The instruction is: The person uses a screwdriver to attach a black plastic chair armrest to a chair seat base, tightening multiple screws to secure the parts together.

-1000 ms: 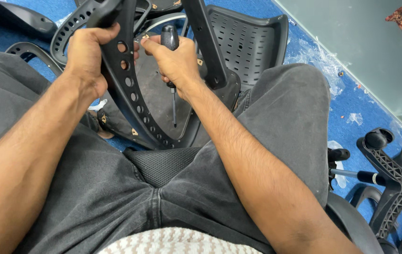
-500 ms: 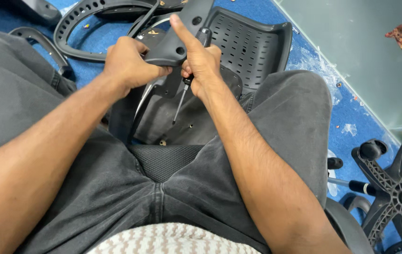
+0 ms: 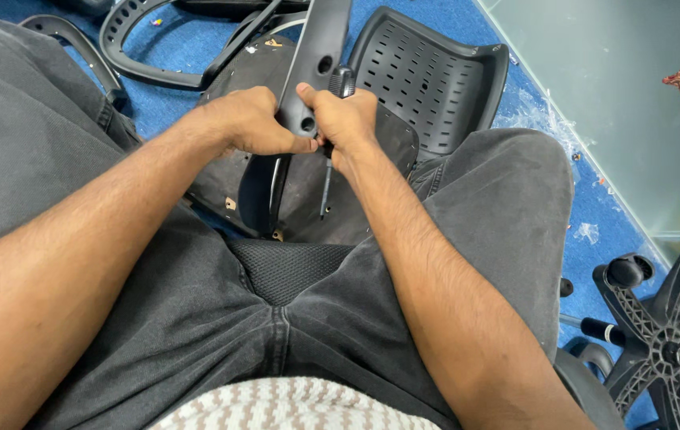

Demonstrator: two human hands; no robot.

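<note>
Head view: screwdriver (image 3: pixel 326 171) in right hand (image 3: pixel 348 123) points down.

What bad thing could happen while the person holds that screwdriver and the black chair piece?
The screwdriver points down between the legs, gripped in the right hand; if it slips, its tip might jab a thigh or the black seat pan below. The left hand pinches the long black chair part right beside the tool, so a slip could nick those fingers. The part sticks up unsupported and could twist free.
</note>
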